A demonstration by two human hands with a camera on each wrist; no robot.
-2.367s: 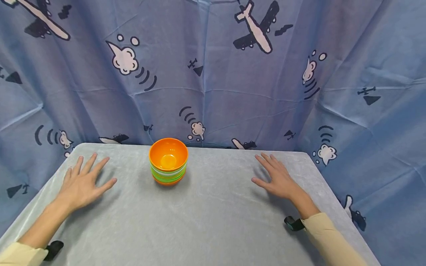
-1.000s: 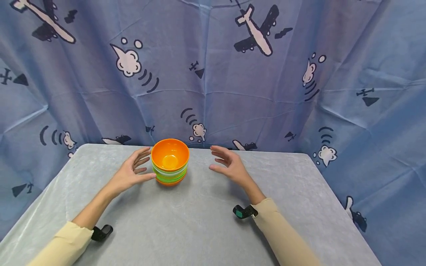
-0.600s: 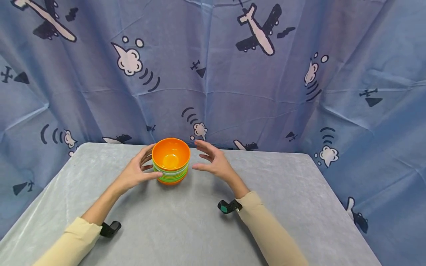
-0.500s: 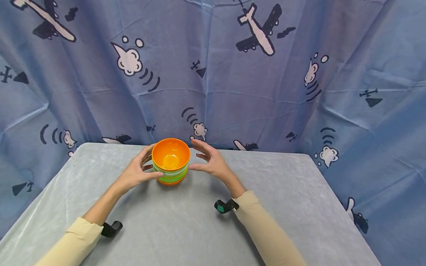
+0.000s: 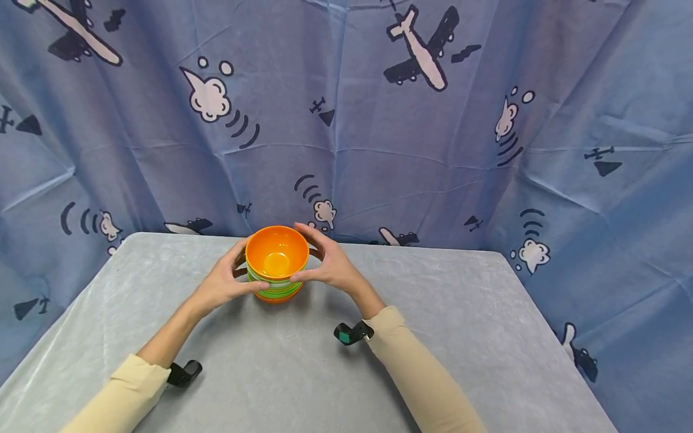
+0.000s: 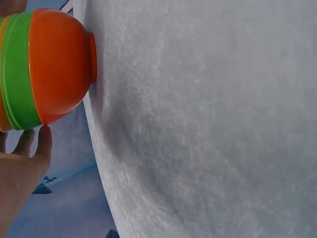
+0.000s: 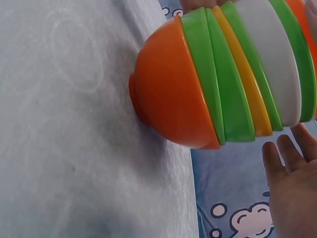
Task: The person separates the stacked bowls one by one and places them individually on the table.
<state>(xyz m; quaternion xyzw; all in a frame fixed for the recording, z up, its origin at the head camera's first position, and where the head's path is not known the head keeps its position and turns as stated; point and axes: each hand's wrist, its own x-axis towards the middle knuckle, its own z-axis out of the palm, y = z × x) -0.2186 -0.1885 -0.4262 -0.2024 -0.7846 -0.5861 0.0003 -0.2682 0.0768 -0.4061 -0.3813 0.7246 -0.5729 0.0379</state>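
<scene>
A stack of nested bowls [image 5: 277, 288], orange, green, white and yellow, stands upright on the grey-covered table, its top bowl [image 5: 276, 255] orange and facing up. My left hand [image 5: 222, 279] holds the stack's left side, thumb across the front and fingers round the back. From the right, my right hand [image 5: 332, 264] grips the upper bowls, its thumb on the front and its index finger by the far rim. In the left wrist view, left fingertips [image 6: 44, 133] meet the rim of the bottom orange bowl [image 6: 62, 62]. Right fingers [image 7: 271, 153] lie close along the white bowl [image 7: 272, 59].
The grey cloth-covered table [image 5: 303, 373] stretches out in front of and to both sides of the stack. Right behind its far edge hangs a blue curtain [image 5: 357, 120] printed with planes. Black wrist devices [image 5: 184, 374] sit below both hands.
Both hands have come in from the table's sides to the bowls, the left arriving first. Over the last half second the right hand has moved left onto the stack, which stays in place.
</scene>
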